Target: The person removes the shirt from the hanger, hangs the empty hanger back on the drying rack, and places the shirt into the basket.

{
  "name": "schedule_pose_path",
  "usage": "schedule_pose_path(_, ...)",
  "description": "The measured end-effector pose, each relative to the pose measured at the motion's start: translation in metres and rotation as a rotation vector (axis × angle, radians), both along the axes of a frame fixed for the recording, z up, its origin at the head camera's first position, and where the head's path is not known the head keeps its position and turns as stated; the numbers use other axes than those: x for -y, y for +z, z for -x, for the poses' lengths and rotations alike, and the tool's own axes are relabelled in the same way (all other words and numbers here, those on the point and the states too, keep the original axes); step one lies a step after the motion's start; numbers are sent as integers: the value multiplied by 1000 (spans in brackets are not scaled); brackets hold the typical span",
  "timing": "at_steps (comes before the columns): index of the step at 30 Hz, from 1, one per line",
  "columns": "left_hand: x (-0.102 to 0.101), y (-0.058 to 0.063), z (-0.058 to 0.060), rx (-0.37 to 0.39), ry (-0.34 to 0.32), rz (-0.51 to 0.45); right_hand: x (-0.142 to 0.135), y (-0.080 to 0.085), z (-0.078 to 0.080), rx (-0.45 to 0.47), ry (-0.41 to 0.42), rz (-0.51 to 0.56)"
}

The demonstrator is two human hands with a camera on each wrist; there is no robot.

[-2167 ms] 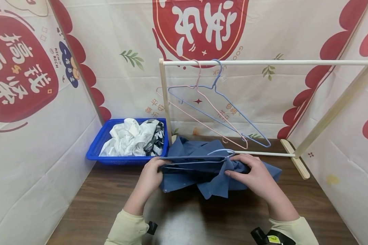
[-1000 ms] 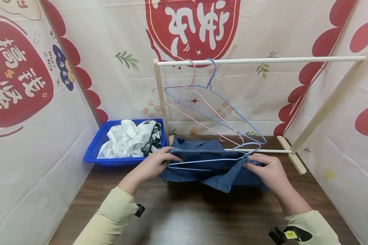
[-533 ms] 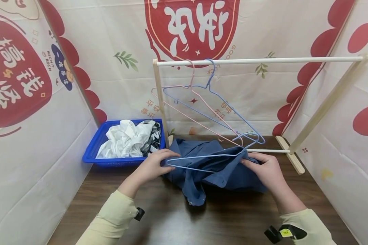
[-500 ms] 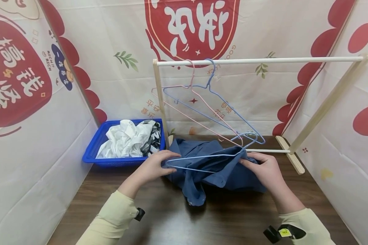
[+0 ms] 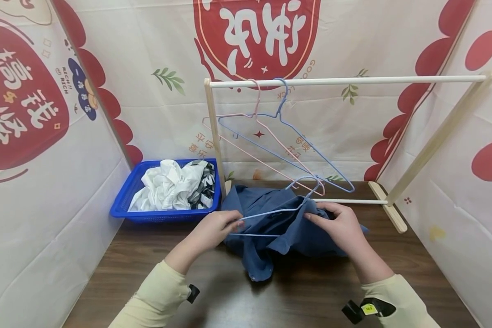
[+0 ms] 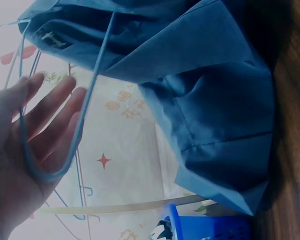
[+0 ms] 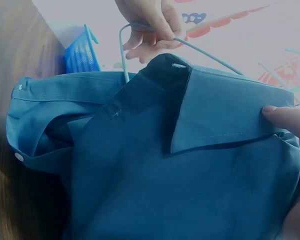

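A blue collared shirt lies bunched on the table below the rack. One end of a light blue hanger sticks out of its neck opening; the other end is hidden inside the cloth. My left hand holds the exposed end, thumb and fingers at the wire. My right hand pinches the shirt near the collar, its thumb lying on the collar fabric. The hanger's hook rises from the neck, tilted to the left.
A wooden rack with a white rail stands behind. From it hang a pink hanger and a blue hanger. At left, a blue basket contains crumpled white cloth and black-and-white cloth. Printed cloth walls surround the table.
The hanger has turned and slid left toward the shirt's neck, its hook swinging from right to left. The right hand has moved left with the collar. Over the last second, the shirt's front flap dropped lower.
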State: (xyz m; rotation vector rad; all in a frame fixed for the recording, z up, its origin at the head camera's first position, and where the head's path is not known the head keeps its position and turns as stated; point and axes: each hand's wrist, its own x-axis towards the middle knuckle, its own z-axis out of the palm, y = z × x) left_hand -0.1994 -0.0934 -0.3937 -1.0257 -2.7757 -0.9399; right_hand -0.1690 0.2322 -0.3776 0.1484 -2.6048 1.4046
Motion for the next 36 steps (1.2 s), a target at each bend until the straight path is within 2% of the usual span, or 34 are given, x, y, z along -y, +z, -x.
schedule_pose_path(2,0,-2,-2,-25,40,-26,1,1,0,-1,0,-2)
schedule_pose_path(3,0,-2,-3,-63,57,-34,2,1,-1,1,0,-3)
schedule_pose_path(9,6,-5,-5,-442,127,-46,1,2,-1,31,18,6)
schedule_pose_path(11,8,-5,-6,-533,134,-64,-1,2,-1,38,30,6)
schedule_pose_path(13,11,-5,-6,-585,141,-81,-3,1,-1,42,42,1)
schedule_pose_path(20,18,-3,-8,-663,161,-67,-14,-5,-1,-12,36,-21)
schedule_pose_path(28,27,-2,-10,-687,156,-77,-35,-11,-3,-43,-16,-67)
schedule_pose_path(36,40,-1,-12,-706,195,-65,-46,-14,-1,-55,-42,-119)
